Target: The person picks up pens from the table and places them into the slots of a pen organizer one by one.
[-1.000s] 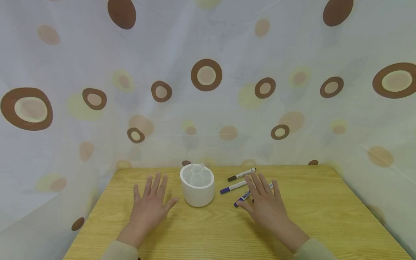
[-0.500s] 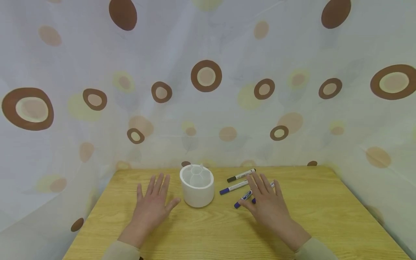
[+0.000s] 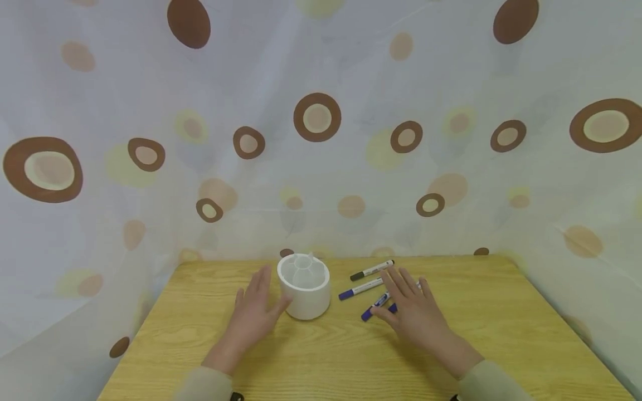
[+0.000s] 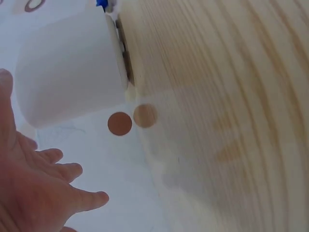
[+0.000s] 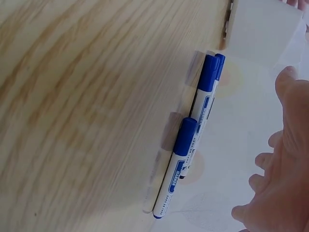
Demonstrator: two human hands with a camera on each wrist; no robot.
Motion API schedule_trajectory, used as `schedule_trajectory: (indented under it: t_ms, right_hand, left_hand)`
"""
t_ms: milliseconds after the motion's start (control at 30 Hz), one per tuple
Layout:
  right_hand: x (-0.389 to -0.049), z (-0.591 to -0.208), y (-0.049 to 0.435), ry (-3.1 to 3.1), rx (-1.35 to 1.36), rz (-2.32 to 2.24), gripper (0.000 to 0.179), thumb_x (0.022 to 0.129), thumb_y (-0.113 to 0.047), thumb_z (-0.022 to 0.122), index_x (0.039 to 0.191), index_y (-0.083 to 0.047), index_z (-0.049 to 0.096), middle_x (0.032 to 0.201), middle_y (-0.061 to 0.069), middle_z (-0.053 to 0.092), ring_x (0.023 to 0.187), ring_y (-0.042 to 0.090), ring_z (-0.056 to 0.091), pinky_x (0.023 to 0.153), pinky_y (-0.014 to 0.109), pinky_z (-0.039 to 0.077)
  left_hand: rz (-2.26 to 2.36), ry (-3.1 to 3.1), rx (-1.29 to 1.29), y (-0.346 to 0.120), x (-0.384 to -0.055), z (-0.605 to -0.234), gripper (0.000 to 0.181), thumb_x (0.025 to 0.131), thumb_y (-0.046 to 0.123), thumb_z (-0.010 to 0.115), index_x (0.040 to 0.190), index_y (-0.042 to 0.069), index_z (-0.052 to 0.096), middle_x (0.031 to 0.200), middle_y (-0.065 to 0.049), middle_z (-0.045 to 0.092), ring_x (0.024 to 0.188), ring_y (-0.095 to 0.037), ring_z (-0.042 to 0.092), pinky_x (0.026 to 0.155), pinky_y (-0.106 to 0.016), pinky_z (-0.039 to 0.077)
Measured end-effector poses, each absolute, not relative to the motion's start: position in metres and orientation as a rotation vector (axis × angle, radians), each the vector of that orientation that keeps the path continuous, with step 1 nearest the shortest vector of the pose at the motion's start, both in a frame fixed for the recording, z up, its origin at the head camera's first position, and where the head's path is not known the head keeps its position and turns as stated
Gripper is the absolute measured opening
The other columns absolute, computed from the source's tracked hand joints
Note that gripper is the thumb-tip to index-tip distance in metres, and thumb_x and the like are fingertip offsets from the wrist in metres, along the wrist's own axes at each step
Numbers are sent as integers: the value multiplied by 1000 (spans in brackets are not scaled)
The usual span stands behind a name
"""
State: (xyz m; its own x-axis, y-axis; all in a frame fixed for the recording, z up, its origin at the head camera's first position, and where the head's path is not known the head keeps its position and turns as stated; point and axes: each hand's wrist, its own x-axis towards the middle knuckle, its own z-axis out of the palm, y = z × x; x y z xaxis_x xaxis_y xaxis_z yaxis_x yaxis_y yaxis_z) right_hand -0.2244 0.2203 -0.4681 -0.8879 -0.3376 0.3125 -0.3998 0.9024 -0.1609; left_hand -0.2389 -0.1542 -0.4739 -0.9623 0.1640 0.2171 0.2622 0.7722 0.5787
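Observation:
A white round pen holder (image 3: 307, 303) with clear dividers inside stands upright on the wooden table. My left hand (image 3: 254, 314) is at its left side, thumb close to its wall and fingers extended; the left wrist view shows the pen holder (image 4: 72, 67) beyond the hand (image 4: 38, 188). Over the markers hovers my right hand (image 3: 416, 314), fingers spread and holding nothing. Beneath and beside it lie a black-capped marker (image 3: 372, 270) and several blue-capped ones, including one marker (image 3: 360, 289) nearer the holder. Two blue-capped markers, one in front (image 5: 175, 169), show plainly in the right wrist view.
The wooden table (image 3: 321, 367) reaches back to a pale curtain (image 3: 321, 178) printed with brown and beige circles, which also hangs along both sides. Beige sleeves (image 3: 494, 384) cover my forearms.
My left hand has moved right, toward the pen holder, and turned so its thumb is close to the wall. The right hand has shifted only slightly; markers and holder stay put.

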Motion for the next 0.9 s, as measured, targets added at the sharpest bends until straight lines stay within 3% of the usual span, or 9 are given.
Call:
schedule_trajectory:
  t_ms: [200, 367, 667, 900]
  right_hand:
    - [-230, -473, 224, -2816, 613, 360, 88, 106, -54, 71, 171, -6, 37, 176, 19, 34, 161, 48, 29, 125, 80, 18]
    - [-236, -480, 230, -2808, 684, 398, 87, 106, -56, 69, 170, -6, 40, 174, 22, 38, 159, 50, 32, 125, 80, 18]
    - [-254, -505, 246, -2769, 714, 353, 92, 105, -69, 61, 172, -10, 37, 173, 20, 40, 159, 49, 34, 123, 81, 21]
    - [-247, -495, 251, -2820, 675, 386, 87, 105, -56, 70, 169, -5, 41, 171, 24, 42, 158, 51, 34, 125, 80, 18]
  left_hand:
    - [-1199, -2680, -339, -137, -246, -469, 98, 110, 56, 63, 176, 5, 12, 179, -26, 20, 160, -55, 26, 125, -77, 23]
    - [-1291, -2629, -350, -127, -253, -466, 102, 109, 56, 65, 176, 4, 8, 179, -28, 16, 162, -53, 23, 126, -73, 25]
    - [-1333, -2634, -281, -119, -263, -467, 106, 107, 56, 69, 175, 2, 10, 176, -33, 21, 155, -57, 34, 123, -74, 33]
    - [-1375, -2642, -275, -115, -268, -468, 106, 104, 56, 74, 175, 5, 15, 169, -33, 34, 150, -54, 44, 121, -72, 38]
